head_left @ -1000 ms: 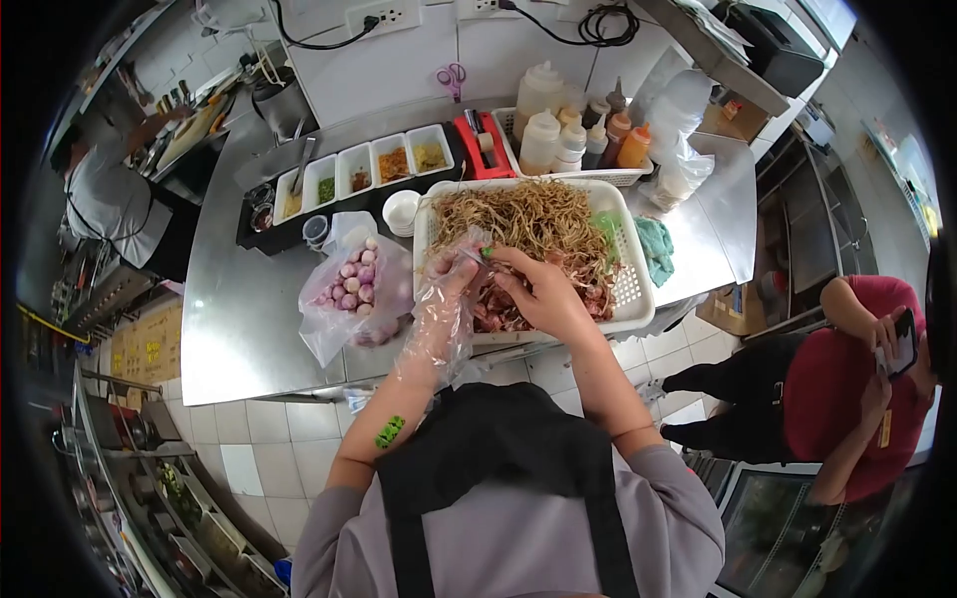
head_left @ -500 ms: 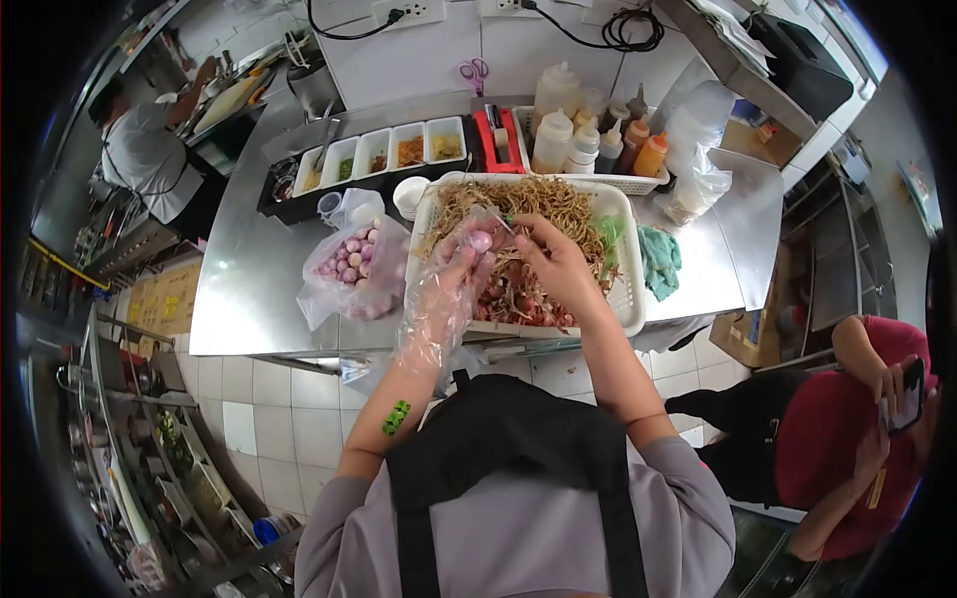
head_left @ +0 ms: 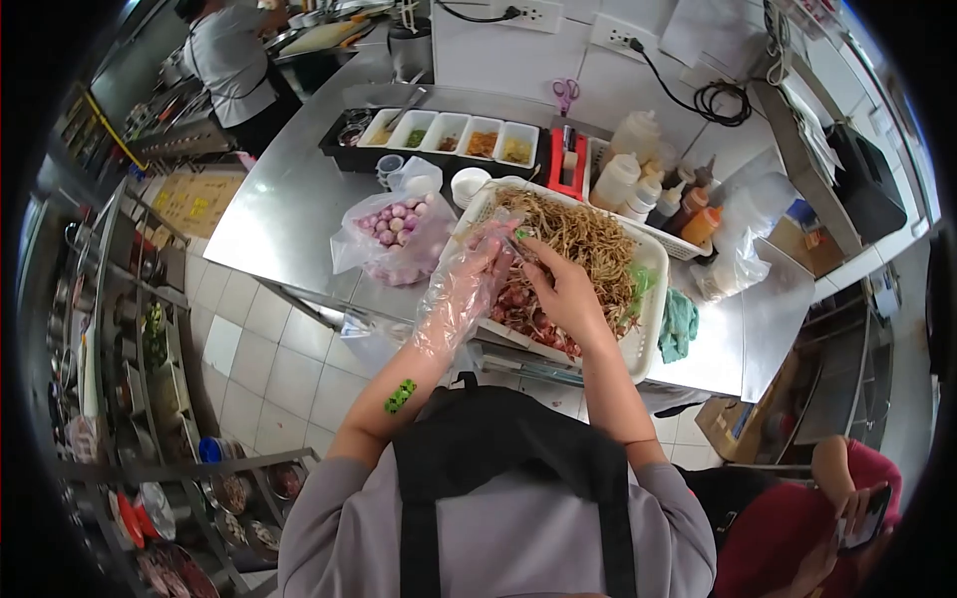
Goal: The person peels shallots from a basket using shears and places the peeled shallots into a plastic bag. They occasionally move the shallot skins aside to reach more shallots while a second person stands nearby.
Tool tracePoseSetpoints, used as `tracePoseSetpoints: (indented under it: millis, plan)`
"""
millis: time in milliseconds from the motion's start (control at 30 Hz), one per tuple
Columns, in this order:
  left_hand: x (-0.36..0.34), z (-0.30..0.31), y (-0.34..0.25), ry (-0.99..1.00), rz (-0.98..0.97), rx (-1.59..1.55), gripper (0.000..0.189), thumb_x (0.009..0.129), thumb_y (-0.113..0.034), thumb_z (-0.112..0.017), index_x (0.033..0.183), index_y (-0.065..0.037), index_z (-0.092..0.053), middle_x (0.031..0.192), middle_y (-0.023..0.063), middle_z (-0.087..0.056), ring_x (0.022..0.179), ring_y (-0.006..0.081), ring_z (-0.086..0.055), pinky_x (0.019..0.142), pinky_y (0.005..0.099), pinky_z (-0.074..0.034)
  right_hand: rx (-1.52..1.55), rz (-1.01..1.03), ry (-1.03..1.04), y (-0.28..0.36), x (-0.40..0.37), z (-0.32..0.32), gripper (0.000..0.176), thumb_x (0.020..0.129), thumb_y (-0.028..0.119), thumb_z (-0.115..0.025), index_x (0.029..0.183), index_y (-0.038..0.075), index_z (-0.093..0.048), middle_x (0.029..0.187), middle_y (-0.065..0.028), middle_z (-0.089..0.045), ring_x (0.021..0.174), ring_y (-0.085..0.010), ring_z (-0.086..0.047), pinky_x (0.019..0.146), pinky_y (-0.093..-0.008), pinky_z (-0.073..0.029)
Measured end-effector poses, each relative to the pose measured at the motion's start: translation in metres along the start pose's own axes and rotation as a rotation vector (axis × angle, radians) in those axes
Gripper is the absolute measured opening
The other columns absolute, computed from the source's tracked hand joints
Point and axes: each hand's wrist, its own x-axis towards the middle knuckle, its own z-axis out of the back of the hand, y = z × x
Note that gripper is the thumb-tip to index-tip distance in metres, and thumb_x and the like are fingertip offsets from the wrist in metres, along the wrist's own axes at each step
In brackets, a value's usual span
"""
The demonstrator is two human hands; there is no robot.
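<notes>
My left hand (head_left: 486, 254), in a clear plastic glove, is closed on a shallot mostly hidden by its fingers. My right hand (head_left: 560, 289) is bare and pinches a small knife (head_left: 512, 245) against the left fingers; a small green patch shows near its fingertip. Both hands are above a white plastic basket (head_left: 650, 334). Dry brown stalks (head_left: 573, 224) and red-purple shallots with loose skins (head_left: 533, 319) fill much of it. Left of the basket, an open plastic bag holds several peeled shallots (head_left: 399, 221).
Behind the basket stand a black rack of white condiment tubs (head_left: 483, 140), a red holder (head_left: 569, 169) and several squeeze bottles (head_left: 638, 179). A green cloth (head_left: 679, 327) lies at right. One person (head_left: 231, 70) works at far left; another (head_left: 812, 523) holds a phone at lower right.
The view has turned, so the table and basket appear rotated and lower. The pink shallot seen clearly in my left hand is now mostly hidden. Both hands remain together over the basket.
</notes>
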Motion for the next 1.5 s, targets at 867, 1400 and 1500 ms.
tracePoseSetpoints:
  millis: [867, 1400, 1500]
  plan:
    - [-0.004, -0.018, 0.001, -0.031, -0.087, 0.212, 0.033, 0.09, 0.0, -0.053, 0.121, 0.003, -0.044, 0.129, 0.0155, -0.048, 0.115, 0.0254, -0.052, 0.097, 0.0275, -0.046, 0.229, -0.199, -0.051, -0.023, 0.012, 0.009, 0.03, 0.092, 0.015, -0.053, 0.121, 0.005, -0.054, 0.1, -0.0137, -0.066, 0.087, -0.021, -0.061, 0.08, -0.0315, -0.046]
    - [0.008, -0.014, -0.034, 0.02, 0.007, -0.23, 0.035, 0.089, -0.001, -0.053, 0.12, 0.012, -0.044, 0.121, 0.0263, -0.048, 0.116, 0.0366, -0.049, 0.097, 0.0339, -0.05, -0.336, -0.291, -0.138, -0.018, -0.002, 0.029, 0.029, 0.083, 0.025, -0.061, 0.093, -0.003, -0.059, 0.089, -0.0229, -0.06, 0.083, -0.041, -0.057, 0.073, -0.043, -0.045]
    - [0.013, -0.001, -0.071, 0.089, -0.224, -0.033, 0.037, 0.085, 0.0, -0.059, 0.118, 0.012, -0.048, 0.116, 0.023, -0.053, 0.111, 0.0331, -0.054, 0.092, 0.0288, -0.051, -0.339, -0.294, -0.181, -0.019, -0.007, 0.037, 0.031, 0.083, 0.024, -0.061, 0.097, -0.003, -0.06, 0.09, -0.0233, -0.061, 0.084, -0.0401, -0.058, 0.074, -0.0425, -0.046]
